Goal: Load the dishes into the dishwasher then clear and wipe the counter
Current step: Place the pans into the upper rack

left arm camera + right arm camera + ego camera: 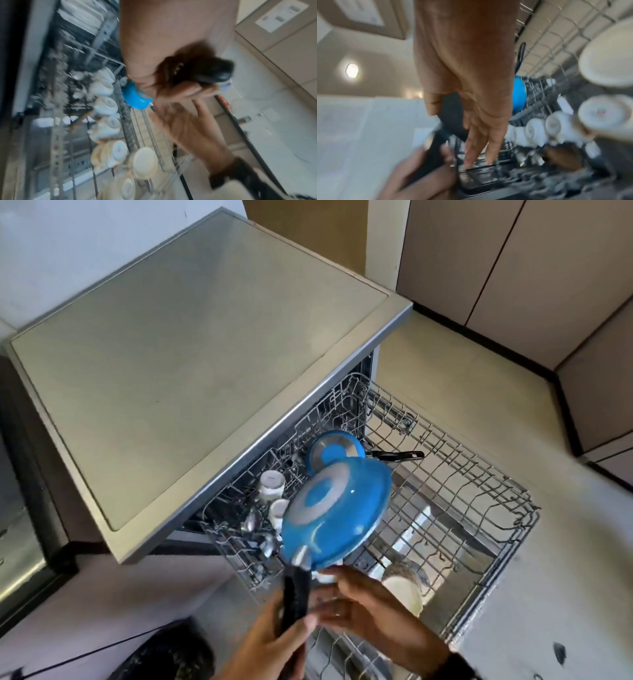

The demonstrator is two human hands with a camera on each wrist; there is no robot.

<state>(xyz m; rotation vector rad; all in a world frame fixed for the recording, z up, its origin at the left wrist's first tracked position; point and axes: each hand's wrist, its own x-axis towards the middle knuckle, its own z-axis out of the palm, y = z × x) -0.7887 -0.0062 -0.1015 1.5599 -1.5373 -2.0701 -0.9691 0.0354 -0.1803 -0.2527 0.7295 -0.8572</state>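
Left hand (270, 642) grips the blue pan (337, 510) by its black handle above the upper rack (479, 474); right hand (370, 611) spreads loosely beside it.

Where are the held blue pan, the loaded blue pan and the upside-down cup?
Held blue pan (337, 508), head view, on its upturned base.
Loaded blue pan (331, 451), head view, on its base centre.
Upside-down cup (272, 481), head view, on its bottom.

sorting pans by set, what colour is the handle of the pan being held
Black, on the blue pan the left hand grips; clearest in the head view.
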